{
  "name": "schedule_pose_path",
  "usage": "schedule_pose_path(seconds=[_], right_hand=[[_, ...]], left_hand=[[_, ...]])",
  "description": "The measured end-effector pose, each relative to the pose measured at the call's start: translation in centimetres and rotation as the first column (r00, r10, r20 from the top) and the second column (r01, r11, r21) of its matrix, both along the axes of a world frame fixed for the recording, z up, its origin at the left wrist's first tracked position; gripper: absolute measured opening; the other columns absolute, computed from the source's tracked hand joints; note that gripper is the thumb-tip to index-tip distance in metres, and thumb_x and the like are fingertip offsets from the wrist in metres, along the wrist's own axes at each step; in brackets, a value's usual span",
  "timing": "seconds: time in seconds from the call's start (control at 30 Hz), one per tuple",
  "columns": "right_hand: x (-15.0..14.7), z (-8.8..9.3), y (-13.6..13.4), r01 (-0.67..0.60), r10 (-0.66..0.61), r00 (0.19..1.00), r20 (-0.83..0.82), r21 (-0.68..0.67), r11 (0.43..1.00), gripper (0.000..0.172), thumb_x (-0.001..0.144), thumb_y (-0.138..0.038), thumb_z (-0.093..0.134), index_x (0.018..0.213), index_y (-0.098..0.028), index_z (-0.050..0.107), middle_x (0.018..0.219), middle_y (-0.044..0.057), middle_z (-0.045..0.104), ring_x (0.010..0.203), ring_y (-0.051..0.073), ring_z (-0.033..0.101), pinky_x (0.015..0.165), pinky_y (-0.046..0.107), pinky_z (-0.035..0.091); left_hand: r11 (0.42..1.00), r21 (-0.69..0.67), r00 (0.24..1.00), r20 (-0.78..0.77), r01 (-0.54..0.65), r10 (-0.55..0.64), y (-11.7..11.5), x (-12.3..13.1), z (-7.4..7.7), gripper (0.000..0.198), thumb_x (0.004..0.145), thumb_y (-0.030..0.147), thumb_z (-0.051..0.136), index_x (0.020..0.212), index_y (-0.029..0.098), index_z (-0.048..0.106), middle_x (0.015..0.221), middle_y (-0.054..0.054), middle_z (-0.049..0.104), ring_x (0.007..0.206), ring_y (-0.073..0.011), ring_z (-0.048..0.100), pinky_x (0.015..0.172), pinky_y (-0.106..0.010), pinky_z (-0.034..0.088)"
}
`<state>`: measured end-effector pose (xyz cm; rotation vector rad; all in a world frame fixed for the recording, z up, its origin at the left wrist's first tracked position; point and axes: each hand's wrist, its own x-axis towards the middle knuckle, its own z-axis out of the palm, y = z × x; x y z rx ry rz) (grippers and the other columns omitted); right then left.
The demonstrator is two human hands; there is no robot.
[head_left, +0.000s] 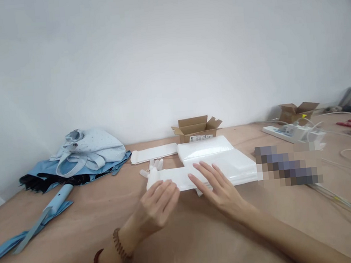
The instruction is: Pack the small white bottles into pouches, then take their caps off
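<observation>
Two bare hands work at the front of your head view. Your left hand (159,203) is cupped over the left end of a flat white plastic-wrapped packet (180,178), though whether it pinches can't be told, and your right hand (220,191) lies open, fingertips spread on the packet. The packet's long axis runs sideways across you, directly ahead of both hands, on the pale plywood bench (65,249). Your left hand is nearer its small white finger-like tabs (152,169). Behind sit a wider white plastic-wrapped stack (204,147), a narrow white packet (152,153) and an open brown cardboard box (196,128); farther left, a light-blue fabric bag (90,148) rests on a blue umbrella (49,176)
</observation>
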<state>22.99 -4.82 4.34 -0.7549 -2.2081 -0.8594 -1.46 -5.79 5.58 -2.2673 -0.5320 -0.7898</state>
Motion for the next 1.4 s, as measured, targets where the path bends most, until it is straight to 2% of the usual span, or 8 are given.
schedule_pose_path(seconds=[0.13,0.27,0.37,0.47,0.53,0.73,0.93,1.4], right_hand=[[0.2,-0.4,0.3,-0.062,0.065,0.994,0.087,-0.036,0.997,0.028,0.088,-0.003,0.043,0.11,-0.006,0.061,0.109,0.016,0.065,0.11,0.026,0.057,0.096,0.045,0.047],[0.7,-0.7,0.6,-0.052,0.053,0.998,0.022,-0.041,0.998,0.028,0.086,-0.001,0.044,0.109,-0.006,0.061,0.108,0.015,0.067,0.106,0.024,0.06,0.084,0.037,0.055],[1.2,-0.4,0.4,-0.037,0.036,0.999,-0.014,-0.033,0.999,0.032,0.087,0.0,0.042,0.113,-0.008,0.059,0.11,0.014,0.066,0.108,0.024,0.059,0.084,0.038,0.055],[1.4,-0.1,0.1,-0.04,0.039,0.999,-0.024,-0.043,0.998,0.034,0.087,-0.001,0.043,0.116,-0.009,0.058,0.113,0.016,0.064,0.112,0.025,0.057,0.086,0.039,0.054],[1.3,0.0,0.0,-0.048,0.047,0.999,-0.008,-0.06,0.997,0.034,0.086,-0.001,0.043,0.116,-0.007,0.057,0.115,0.018,0.063,0.115,0.026,0.054,0.086,0.039,0.054],[0.0,-0.1,-1.2,-0.075,0.105,0.988,0.114,-0.237,0.969,0.048,0.083,-0.005,0.048,0.13,-0.012,0.047,0.135,0.02,0.046,0.128,0.03,0.038,0.096,0.05,0.044],[-1.0,0.5,-2.5,-0.003,0.059,0.986,0.153,-0.341,0.94,0.073,0.077,-0.034,0.062,0.141,-0.018,0.032,0.149,0.024,0.019,0.136,0.04,0.017,0.1,0.065,0.025],[-0.4,0.2,-1.9,0.018,0.027,0.992,0.123,-0.354,0.935,0.07,0.077,-0.038,0.058,0.14,-0.019,0.033,0.139,0.021,0.037,0.127,0.036,0.033,0.099,0.064,0.02]], left_hand=[[0.976,-0.212,0.996,0.081,0.055,-0.038,-0.4,-0.2,-1.4,0.022,0.087,0.009,0.048,0.101,0.019,0.062,0.097,-0.008,0.068,0.099,-0.0207,0.06,0.094,-0.04,0.043],[0.848,-0.53,0.788,0.534,0.028,0.307,0.6,-0.7,-1.4,0.016,0.084,0.022,0.056,0.098,0.021,0.063,0.11,-0.01,0.063,0.108,-0.024,0.055,0.096,-0.044,0.041],[0.496,-0.768,0.452,0.64,0.405,0.622,1.2,-0.8,-1.0,0.027,0.082,0.029,0.058,0.107,0.019,0.062,0.116,-0.011,0.062,0.111,-0.0263,0.055,0.093,-0.041,0.045],[0.009,-0.582,0.389,0.555,0.813,0.735,1.1,-0.6,-1.1,0.025,0.081,0.027,0.057,0.101,0.015,0.066,0.111,-0.012,0.066,0.103,-0.026,0.061,0.085,-0.036,0.05],[-0.126,-0.455,0.382,0.53,0.881,0.757,0.8,-0.3,-1.3,0.023,0.079,0.024,0.06,0.097,0.013,0.068,0.106,-0.013,0.069,0.097,-0.025,0.064,0.084,-0.034,0.051],[-0.175,-0.387,0.379,0.55,0.905,0.744,-0.1,1.1,-2.0,0.034,0.069,0.022,0.073,0.102,0.013,0.069,0.098,-0.011,0.072,0.089,-0.0253,0.067,0.086,-0.039,0.05],[-0.226,-0.534,0.542,0.561,0.815,0.626,-0.8,1.8,-2.2,0.033,0.069,0.031,0.075,0.099,0.017,0.072,0.094,-0.008,0.073,0.088,-0.0245,0.066,0.084,-0.036,0.049],[-0.112,-0.665,0.561,0.513,0.738,0.65,-1.1,2.2,-1.8,0.029,0.072,0.045,0.068,0.079,0.018,0.074,0.078,-0.005,0.071,0.074,-0.0212,0.062,0.067,-0.03,0.047]])
